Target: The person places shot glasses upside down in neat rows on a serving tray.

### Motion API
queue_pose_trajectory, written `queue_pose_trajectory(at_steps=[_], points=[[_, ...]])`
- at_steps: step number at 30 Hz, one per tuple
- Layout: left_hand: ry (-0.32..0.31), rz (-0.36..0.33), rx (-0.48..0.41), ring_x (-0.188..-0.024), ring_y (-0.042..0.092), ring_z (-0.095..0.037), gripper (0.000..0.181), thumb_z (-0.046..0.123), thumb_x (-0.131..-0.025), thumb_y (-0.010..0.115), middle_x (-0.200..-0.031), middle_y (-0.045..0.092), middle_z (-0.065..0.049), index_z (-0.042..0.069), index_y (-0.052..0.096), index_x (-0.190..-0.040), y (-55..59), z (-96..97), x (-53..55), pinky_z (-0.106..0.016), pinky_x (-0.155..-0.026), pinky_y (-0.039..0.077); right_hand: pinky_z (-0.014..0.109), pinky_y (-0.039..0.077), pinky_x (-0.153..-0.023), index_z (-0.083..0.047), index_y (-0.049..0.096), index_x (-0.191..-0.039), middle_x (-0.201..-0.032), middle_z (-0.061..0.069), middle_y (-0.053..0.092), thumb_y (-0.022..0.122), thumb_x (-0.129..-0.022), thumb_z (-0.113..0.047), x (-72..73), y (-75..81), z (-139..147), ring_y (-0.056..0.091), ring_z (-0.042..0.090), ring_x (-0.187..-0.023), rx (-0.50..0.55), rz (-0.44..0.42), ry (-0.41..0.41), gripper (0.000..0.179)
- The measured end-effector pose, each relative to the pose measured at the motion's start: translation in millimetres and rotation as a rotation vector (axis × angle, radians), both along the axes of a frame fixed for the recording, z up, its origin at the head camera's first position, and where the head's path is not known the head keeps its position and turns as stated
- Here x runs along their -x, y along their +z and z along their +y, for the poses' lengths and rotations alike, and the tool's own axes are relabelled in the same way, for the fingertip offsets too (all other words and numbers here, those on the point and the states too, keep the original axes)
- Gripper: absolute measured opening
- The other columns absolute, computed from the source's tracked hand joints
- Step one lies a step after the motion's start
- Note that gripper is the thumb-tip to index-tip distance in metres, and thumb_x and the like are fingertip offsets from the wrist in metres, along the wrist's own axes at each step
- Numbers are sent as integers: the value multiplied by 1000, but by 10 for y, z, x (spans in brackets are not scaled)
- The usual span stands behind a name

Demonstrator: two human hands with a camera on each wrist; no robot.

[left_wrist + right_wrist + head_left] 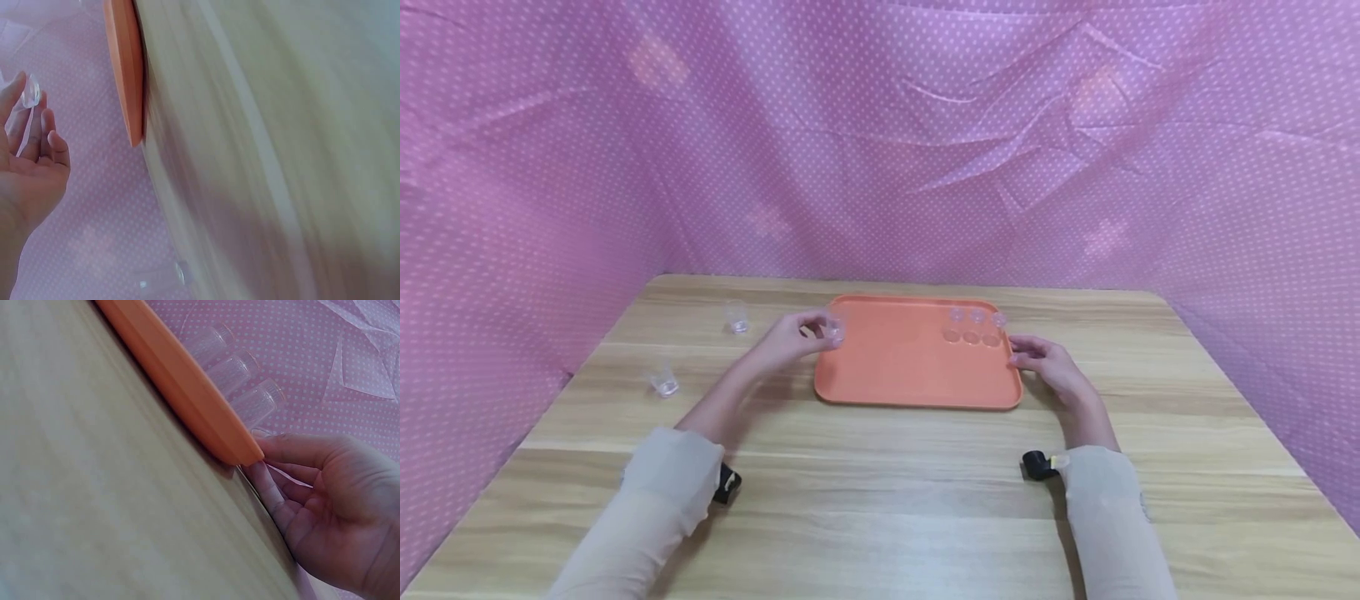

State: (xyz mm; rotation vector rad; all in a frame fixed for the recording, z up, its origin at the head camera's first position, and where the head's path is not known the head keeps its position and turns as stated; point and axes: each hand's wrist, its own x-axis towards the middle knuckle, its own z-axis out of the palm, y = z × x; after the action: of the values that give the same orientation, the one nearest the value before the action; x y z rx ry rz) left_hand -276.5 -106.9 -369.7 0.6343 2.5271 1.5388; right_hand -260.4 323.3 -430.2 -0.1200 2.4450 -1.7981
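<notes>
My left hand (792, 340) pinches a small clear glass (835, 330) between thumb and fingers, over the left edge of the orange tray (887, 358). The same glass (32, 92) shows at the fingertips in the left wrist view. My right hand (1055, 367) grips the tray's right rim, with the thumb by the upper edge and a finger under the corner (247, 453) in the right wrist view. Three clear glasses (972, 327) stand base up in a row at the tray's right end, close to the right hand.
Two more clear glasses stand on the wooden table (910, 500) to the left, one farther back (737, 323) and one nearer (664, 382), beside the left forearm. A pink dotted cloth (880, 167) hangs behind and around the table. Each wrist carries a black camera (1037, 466).
</notes>
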Motion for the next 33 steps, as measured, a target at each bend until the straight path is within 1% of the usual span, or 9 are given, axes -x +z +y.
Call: queue_pose_trajectory(at_steps=[1,4,8,11,13,17,21,26,33], points=[[-1,-6,-4,-90,48,-26,36,20,-80,72,-92,56,-11,3,62,-110,-2,32,15,-32,-71,42,45,21,-105,9,40,-132,-127,28,45,60,-88,-7,-2,0,-2,46,28,-111,-1,0,0,50],[-7,-1,-27,-90,47,-28,34,14,-82,70,-92,56,-13,-2,60,-110,89,135,-38,-31,-69,42,45,20,-105,8,41,-132,-128,27,45,60,-88,-7,-1,3,-13,44,31,-114,3,0,-1,50],[-12,46,-53,-86,49,-25,30,9,-81,70,-89,58,-11,-4,62,-107,51,237,27,-29,-69,43,46,16,-106,7,41,-132,-128,27,44,60,-88,-6,4,12,-19,39,34,-118,11,-12,-8,50],[-16,69,-68,-84,49,-22,29,11,-80,71,-90,59,-8,-1,63,-105,-88,284,168,-30,-72,43,47,15,-107,7,41,-132,-129,27,44,60,-88,-7,5,15,-15,38,35,-120,5,-17,-9,50],[-20,78,-75,-84,50,-21,27,10,-80,70,-92,59,-7,0,64,-104,-99,330,191,-31,-73,42,46,15,-107,7,41,-132,-129,26,44,60,-88,-7,6,13,-11,38,35,-120,2,-16,-9,50],[-3,37,-95,-84,49,-21,28,12,-79,71,-94,58,-7,1,64,-104,-111,430,247,-30,-74,42,46,16,-106,8,41,-132,-129,26,44,60,-88,-7,7,10,-4,39,35,-119,4,-15,-10,50],[24,3,-87,-83,49,-18,32,13,-78,73,-95,59,-6,2,64,-107,-119,526,331,-27,-70,42,46,17,-106,8,41,-132,-128,26,44,60,-88,-7,6,4,3,40,34,-118,8,-13,-15,50],[-8,52,-30,-79,51,-19,31,12,-78,72,-95,60,-8,-1,65,-106,-122,624,428,-26,-67,43,45,16,-106,7,41,-131,-128,26,45,60,-88,-6,5,-8,2,43,33,-115,16,-18,-17,50],[-3,33,19,-84,53,-23,30,16,-81,70,-99,61,-7,1,65,-106,-104,741,508,-28,-67,43,43,23,-104,7,42,-131,-126,26,47,60,-88,-6,9,-5,-4,52,21,-102,18,-20,-19,49]])
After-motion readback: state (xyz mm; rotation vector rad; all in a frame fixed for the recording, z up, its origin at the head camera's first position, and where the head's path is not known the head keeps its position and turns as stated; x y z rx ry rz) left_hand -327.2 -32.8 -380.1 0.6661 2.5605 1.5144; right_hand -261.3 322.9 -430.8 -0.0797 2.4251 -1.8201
